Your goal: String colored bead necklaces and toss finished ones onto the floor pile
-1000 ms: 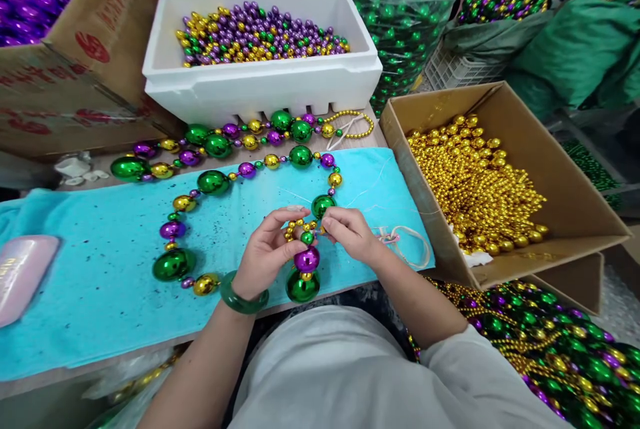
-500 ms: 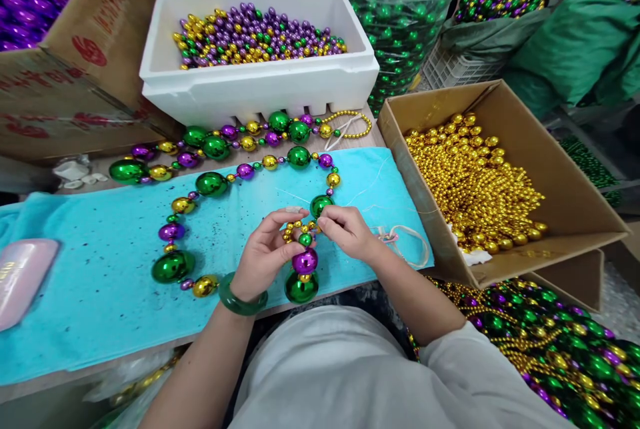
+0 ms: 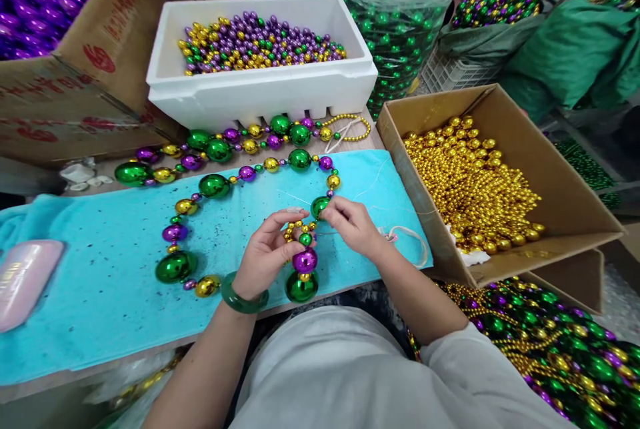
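A necklace of green, purple and gold balls [image 3: 214, 185] lies in a loop on a turquoise towel [image 3: 100, 269]. My left hand [image 3: 265, 254], with a green bangle on its wrist, is closed round the small gold beads at the loop's near end, above a purple ball [image 3: 305, 260] and a big green ball [image 3: 301, 285]. My right hand [image 3: 353, 225] pinches the string beside a green ball [image 3: 320, 206], fingertips close to the left hand's. A second beaded strand [image 3: 220, 145] lies behind the towel.
A white foam box [image 3: 260, 85] of mixed beads stands at the back. A cardboard box [image 3: 565, 195] of gold beads is at the right, bags of green beads behind it. A pink case [image 3: 25, 279] lies at the left. Bead strands are piled at lower right.
My right hand has shifted slightly up and away along the string; my left hand has stayed put on the beads. The view has tilted a little.
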`<state>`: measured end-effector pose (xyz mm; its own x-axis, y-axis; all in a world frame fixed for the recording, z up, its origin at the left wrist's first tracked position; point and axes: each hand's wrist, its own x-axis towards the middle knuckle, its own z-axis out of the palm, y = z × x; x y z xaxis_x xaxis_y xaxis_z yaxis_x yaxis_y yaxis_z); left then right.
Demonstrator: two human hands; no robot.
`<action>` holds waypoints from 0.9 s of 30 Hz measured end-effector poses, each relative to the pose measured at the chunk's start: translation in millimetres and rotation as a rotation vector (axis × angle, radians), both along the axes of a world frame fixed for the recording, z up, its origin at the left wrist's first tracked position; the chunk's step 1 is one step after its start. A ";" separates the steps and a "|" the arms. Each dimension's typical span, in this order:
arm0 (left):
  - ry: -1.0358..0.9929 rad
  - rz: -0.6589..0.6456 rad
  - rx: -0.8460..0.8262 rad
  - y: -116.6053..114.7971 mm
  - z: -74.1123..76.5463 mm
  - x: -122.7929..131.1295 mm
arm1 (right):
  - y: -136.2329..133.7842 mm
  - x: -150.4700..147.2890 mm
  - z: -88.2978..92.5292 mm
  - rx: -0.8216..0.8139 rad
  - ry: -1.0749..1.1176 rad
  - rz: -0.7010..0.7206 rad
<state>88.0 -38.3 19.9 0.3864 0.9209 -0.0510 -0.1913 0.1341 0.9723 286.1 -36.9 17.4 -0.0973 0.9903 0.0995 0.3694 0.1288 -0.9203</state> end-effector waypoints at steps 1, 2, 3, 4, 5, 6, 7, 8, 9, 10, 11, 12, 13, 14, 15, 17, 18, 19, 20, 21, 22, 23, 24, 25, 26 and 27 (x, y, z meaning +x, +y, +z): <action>0.018 0.012 -0.002 0.9 0.5 0.4 | 5.8 5.2 -4.7 -0.012 -0.083 -0.099; 0.044 0.026 -0.006 2.1 1.3 0.8 | 12.4 11.4 -10.3 -0.038 -0.189 -0.206; 0.078 0.045 -0.013 3.3 2.2 1.3 | 19.2 18.2 -16.0 -0.075 -0.309 -0.296; 0.113 0.064 -0.021 4.6 3.3 1.8 | 25.7 24.6 -21.1 -0.114 -0.428 -0.351; 0.146 0.078 -0.031 6.0 4.6 2.2 | 31.2 30.1 -24.8 -0.141 -0.529 -0.372; 0.168 0.086 -0.037 7.3 6.1 2.6 | 35.2 33.6 -26.2 -0.145 -0.593 -0.365; 0.182 0.085 -0.037 8.6 7.9 3.2 | 37.3 34.7 -25.1 -0.121 -0.604 -0.334; 0.188 0.075 -0.033 9.9 9.9 3.9 | 37.5 33.0 -21.4 -0.081 -0.551 -0.282; 0.188 0.057 -0.024 11.1 12.2 4.7 | 35.9 28.5 -15.4 -0.042 -0.443 -0.205; 0.179 0.033 -0.010 12.5 14.7 5.5 | 33.0 21.5 -7.5 -0.016 -0.302 -0.104; 0.164 0.011 0.008 13.9 17.3 6.1 | 29.2 12.7 1.4 -0.006 -0.162 0.015; 0.146 -0.008 0.029 15.5 19.9 6.3 | 25.4 2.9 10.5 -0.011 -0.054 0.139; 0.128 -0.019 0.046 17.1 22.0 5.6 | 22.1 -6.8 19.2 -0.026 0.006 0.248; 0.111 -0.022 0.055 18.7 23.4 3.7 | 19.8 -15.6 27.1 -0.044 0.012 0.329; 0.104 -0.021 0.050 20.3 23.7 0.3 | 18.8 -22.7 33.9 -0.062 -0.025 0.377; 0.148 -0.058 0.002 22.9 20.7 -11.2 | 21.0 -30.1 45.4 -0.091 -0.146 0.394; 0.193 -0.116 -0.033 24.0 17.5 -19.2 | 23.8 -30.3 50.8 -0.092 -0.199 0.377; 0.252 -0.201 -0.065 25.0 13.7 -28.2 | 27.2 -28.8 56.6 -0.076 -0.239 0.349; 0.316 -0.293 -0.088 25.9 10.2 -37.7 | 31.0 -26.1 62.9 -0.046 -0.262 0.311; 0.372 -0.364 -0.097 26.8 7.9 -47.4 | 34.6 -22.8 69.7 -0.010 -0.272 0.269; 0.410 -0.397 -0.090 27.7 7.7 -56.4 | 37.8 -20.0 76.8 0.026 -0.280 0.230; 0.429 -0.381 -0.063 28.5 10.7 -64.4 | 40.4 -18.2 83.7 0.061 -0.295 0.197; 0.431 -0.323 -0.018 29.2 17.4 -70.7 | 42.2 -18.3 90.2 0.097 -0.318 0.178; 0.421 -0.247 0.042 29.7 28.1 -74.8 | 43.3 -20.8 96.0 0.133 -0.346 0.184; 0.409 -0.175 0.112 30.2 42.6 -76.7 | 43.8 -25.8 101.2 0.171 -0.366 0.218; 0.405 -0.117 0.193 30.9 60.3 -76.3 | 44.0 -33.1 106.1 0.205 -0.371 0.283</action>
